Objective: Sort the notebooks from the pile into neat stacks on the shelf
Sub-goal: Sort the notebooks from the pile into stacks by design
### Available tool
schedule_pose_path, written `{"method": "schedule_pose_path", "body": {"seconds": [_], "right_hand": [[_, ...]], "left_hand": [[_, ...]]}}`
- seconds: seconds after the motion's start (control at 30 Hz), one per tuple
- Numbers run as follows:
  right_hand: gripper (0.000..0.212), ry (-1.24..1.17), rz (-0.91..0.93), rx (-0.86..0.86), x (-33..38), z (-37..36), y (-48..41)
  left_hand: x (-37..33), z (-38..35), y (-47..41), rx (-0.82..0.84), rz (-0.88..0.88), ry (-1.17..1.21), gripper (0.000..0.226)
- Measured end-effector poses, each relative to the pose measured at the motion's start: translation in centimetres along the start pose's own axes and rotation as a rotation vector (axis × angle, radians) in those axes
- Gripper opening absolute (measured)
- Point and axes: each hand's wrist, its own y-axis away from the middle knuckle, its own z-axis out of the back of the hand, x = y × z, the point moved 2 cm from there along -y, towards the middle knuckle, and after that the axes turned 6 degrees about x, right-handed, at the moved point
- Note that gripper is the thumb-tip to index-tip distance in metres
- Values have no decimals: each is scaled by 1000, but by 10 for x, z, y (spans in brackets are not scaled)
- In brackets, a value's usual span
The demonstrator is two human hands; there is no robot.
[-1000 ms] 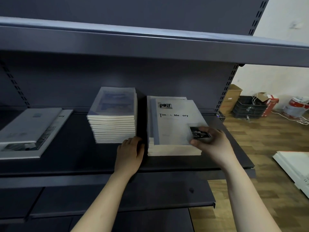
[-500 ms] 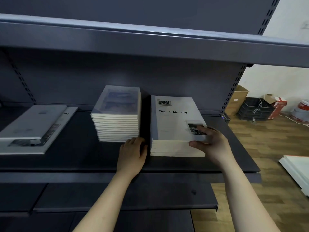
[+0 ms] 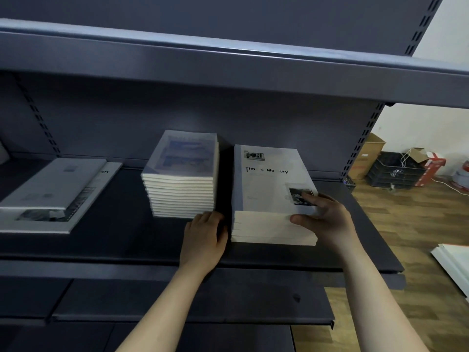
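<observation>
On the shelf's (image 3: 121,240) left end, the loose pile (image 3: 50,194) lies slanted, two covers fanned out, not yet sorted. Next along, the mid stack (image 3: 182,179) w/ blue covers stands square. My view has the L hand (image 3: 205,237) flat on the shelf in the gap btwn mid stack and right stack (image 3: 264,194), fingers relaxed, holding nothing, tips by the mid stack's base.

A sec ago the right stack's top notebook sat skewed, w/ a copy peeking out behind. Now the edges look flush. The R hand (image 3: 327,217) grips its near right corner, thumb on the page edges, fingers curled over the cover photo. I read that as this copy placed & squared, so next should be a trip back to the pile.

The shelf is dark metal, w/ another board above and lower ones beneath. To the right: wood floor (image 3: 418,224), cardboard box (image 3: 368,156), black crate (image 3: 396,171), white panel (image 3: 454,262) lying flat.
</observation>
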Motion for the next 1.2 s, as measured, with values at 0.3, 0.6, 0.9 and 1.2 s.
{"method": "schedule_pose_path", "body": {"seconds": [0.3,0.6,0.9,1.2], "right_hand": [[66,19,-6,-38,1,-3,8],[30,299,105,-262,21,-13,38],[8,267,187,28,80,-82,52],[14,290,198,236,122,-172,48]], "left_hand": [[-3,1,0,15,-19,-35,32],[0,8,6,41,-124,-16,25],[67,70,33,-105,-143,-8,18],[188,149,36,-211,176,-170,15]]}}
